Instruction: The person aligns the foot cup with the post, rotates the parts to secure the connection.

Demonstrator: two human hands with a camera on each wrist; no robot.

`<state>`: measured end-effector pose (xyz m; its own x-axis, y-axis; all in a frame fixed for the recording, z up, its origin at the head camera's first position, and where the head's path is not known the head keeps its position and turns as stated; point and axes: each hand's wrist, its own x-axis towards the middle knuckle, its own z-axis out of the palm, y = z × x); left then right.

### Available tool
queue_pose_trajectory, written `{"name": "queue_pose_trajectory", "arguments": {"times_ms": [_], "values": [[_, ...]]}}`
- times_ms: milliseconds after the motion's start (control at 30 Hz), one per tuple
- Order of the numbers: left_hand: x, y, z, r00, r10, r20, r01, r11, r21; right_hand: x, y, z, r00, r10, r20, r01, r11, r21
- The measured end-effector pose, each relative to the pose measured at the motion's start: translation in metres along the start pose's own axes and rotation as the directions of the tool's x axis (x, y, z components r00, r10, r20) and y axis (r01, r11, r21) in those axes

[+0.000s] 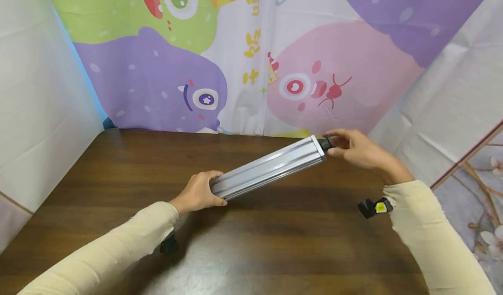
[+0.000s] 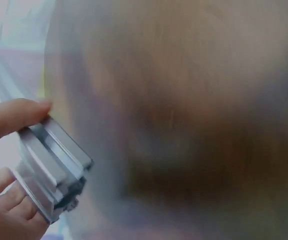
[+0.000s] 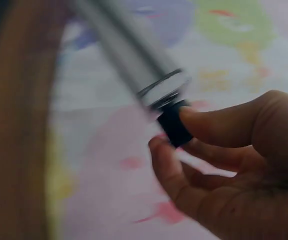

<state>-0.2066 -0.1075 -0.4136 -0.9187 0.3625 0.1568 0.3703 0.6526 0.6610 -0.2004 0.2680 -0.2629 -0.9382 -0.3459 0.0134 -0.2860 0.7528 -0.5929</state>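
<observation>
A long silver aluminium profile bar [image 1: 271, 166] with grooved sides is held at a slant above the table, its right end higher. My left hand [image 1: 199, 191] grips the lower end, thumb on one side and fingers on the other. In the left wrist view the slotted end of the bar [image 2: 59, 165] sticks out past the thumb. A black knob-like piece [image 3: 174, 125] projects from the upper end cap. My right hand [image 1: 355, 148] pinches this piece, with the thumb on it and the fingers curled about its other side.
Beneath the bar lies a brown wood-grain table [image 1: 275, 242]. A cartoon-printed curtain [image 1: 157, 81] hangs along its far edge. White cloth panels stand at the left [image 1: 47, 89] and the right [image 1: 440, 89].
</observation>
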Motion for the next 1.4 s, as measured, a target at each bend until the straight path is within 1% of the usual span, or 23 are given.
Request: {"name": "queue_pose_trajectory", "arguments": {"times_ms": [100, 200, 333, 400, 467, 600, 767, 833, 967, 1100, 1200, 1400], "values": [[0.004, -0.011, -0.017, 0.998, 0.063, 0.024, -0.064, 0.996, 0.068, -0.002, 0.033, 0.03, 1.0, -0.021, 0.024, 0.02, 0.999, 0.048], [0.007, -0.017, -0.027, 0.993, 0.099, 0.066, -0.108, 0.985, 0.136, -0.002, 0.059, 0.059, 0.999, -0.007, 0.053, 0.002, 0.996, 0.084], [0.01, -0.02, -0.032, 0.984, 0.12, 0.135, -0.144, 0.972, 0.184, -0.004, 0.08, 0.085, 0.996, 0.05, 0.071, -0.055, 0.996, 0.075], [0.012, -0.022, -0.033, 0.98, 0.122, 0.155, -0.152, 0.968, 0.198, -0.004, 0.086, 0.094, 0.994, 0.076, 0.073, -0.081, 0.995, 0.067], [0.013, -0.023, -0.034, 0.978, 0.123, 0.17, -0.158, 0.966, 0.205, -0.004, 0.09, 0.101, 0.992, 0.093, 0.083, -0.099, 0.992, 0.082], [0.015, -0.028, -0.035, 0.974, 0.138, 0.179, -0.175, 0.962, 0.212, -0.004, 0.091, 0.107, 0.988, 0.115, 0.099, -0.124, 0.988, 0.095], [0.016, -0.034, -0.035, 0.972, 0.147, 0.186, -0.185, 0.96, 0.21, -0.004, 0.089, 0.11, 0.99, 0.116, 0.085, -0.12, 0.991, 0.051], [0.016, -0.034, -0.034, 0.97, 0.152, 0.189, -0.19, 0.96, 0.204, -0.004, 0.088, 0.11, 0.99, 0.117, 0.082, -0.12, 0.992, 0.037], [0.015, -0.036, -0.03, 0.968, 0.16, 0.196, -0.196, 0.964, 0.182, -0.008, 0.09, 0.114, 0.989, 0.123, 0.087, -0.127, 0.991, 0.039], [0.012, -0.036, -0.027, 0.969, 0.153, 0.193, -0.19, 0.963, 0.192, -0.011, 0.091, 0.118, 0.987, 0.133, 0.089, -0.137, 0.99, 0.044], [0.011, -0.036, -0.025, 0.973, 0.143, 0.181, -0.181, 0.96, 0.212, -0.01, 0.091, 0.119, 0.987, 0.136, 0.088, -0.14, 0.989, 0.044], [0.011, -0.038, -0.02, 0.979, 0.158, 0.128, -0.184, 0.956, 0.227, -0.01, 0.093, 0.119, 0.986, 0.152, 0.075, -0.156, 0.987, 0.047]]}}
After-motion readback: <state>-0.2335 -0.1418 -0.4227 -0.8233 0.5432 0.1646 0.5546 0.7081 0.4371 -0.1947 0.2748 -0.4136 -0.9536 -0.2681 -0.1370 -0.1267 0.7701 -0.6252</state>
